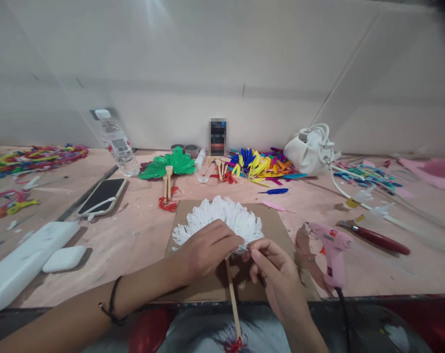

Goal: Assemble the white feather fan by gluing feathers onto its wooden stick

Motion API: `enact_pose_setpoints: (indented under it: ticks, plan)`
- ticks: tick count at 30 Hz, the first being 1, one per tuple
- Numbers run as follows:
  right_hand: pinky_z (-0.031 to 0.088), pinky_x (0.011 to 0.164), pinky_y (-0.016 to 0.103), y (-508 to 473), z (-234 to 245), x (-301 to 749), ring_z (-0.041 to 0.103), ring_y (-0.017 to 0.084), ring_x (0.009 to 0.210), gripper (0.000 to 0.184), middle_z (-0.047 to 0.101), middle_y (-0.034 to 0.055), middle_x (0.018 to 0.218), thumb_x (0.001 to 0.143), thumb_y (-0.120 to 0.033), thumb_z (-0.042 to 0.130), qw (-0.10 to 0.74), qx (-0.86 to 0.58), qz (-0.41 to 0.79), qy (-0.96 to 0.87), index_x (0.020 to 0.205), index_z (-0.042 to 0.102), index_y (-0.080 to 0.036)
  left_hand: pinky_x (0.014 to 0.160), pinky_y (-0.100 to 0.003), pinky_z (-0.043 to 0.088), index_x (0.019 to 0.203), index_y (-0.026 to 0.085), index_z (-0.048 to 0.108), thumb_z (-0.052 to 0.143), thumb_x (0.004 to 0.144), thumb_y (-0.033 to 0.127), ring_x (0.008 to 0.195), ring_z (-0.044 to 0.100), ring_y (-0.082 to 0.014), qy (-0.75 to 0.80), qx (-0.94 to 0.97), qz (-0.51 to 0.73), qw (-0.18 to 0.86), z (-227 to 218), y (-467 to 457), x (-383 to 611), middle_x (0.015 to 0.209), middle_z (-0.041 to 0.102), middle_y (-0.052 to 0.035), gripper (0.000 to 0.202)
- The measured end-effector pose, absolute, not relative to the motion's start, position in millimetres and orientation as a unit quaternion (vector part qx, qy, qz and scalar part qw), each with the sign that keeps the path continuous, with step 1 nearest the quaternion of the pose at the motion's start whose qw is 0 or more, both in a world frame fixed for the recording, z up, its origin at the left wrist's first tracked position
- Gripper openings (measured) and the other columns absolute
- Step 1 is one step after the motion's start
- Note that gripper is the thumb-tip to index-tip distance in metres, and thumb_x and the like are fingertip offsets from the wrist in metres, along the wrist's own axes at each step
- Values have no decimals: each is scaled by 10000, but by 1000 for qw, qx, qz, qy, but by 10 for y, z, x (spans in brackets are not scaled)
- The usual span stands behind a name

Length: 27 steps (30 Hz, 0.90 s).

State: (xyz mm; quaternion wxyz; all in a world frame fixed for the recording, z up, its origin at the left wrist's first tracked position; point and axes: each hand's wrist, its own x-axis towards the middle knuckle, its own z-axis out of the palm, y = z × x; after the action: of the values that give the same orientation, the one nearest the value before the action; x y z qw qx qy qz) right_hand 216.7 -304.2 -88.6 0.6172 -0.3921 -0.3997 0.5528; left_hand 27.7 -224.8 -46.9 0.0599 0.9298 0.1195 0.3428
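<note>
Head view: we are finding the white feather fan [222,215] lying over the cardboard sheet [274,228], its wooden stick [232,291] running off the sheet's near edge. The left hand [207,247] is gripping the fan's base; the right hand [277,274] is pinching its lower edge. A pink glue gun [332,252] is resting just right of the sheet, a phone [102,196] lying well to its left.

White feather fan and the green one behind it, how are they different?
The white feather fan is white; the green feather fan is bright green. The white feather fan lies on brown cardboard under the left hand and right hand; the green feather fan lies untouched on the bare table, farther back. Both are spread feathers, seemingly on a wooden stick.
</note>
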Motion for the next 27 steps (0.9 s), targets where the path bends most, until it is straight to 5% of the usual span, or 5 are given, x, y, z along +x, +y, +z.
enact_pose_setpoints:
  ticks: [27]
  plan:
    - [495, 498, 182, -3064, -932, 2196, 589, 100, 561, 208, 739, 40, 774, 842, -425, 841, 604, -427, 532, -413, 844, 794, -223, 777, -369, 504, 1144, 121, 658, 570, 1010, 133, 894, 648, -233, 81, 925, 367, -51, -381, -2274, 225, 911, 760, -103, 161]
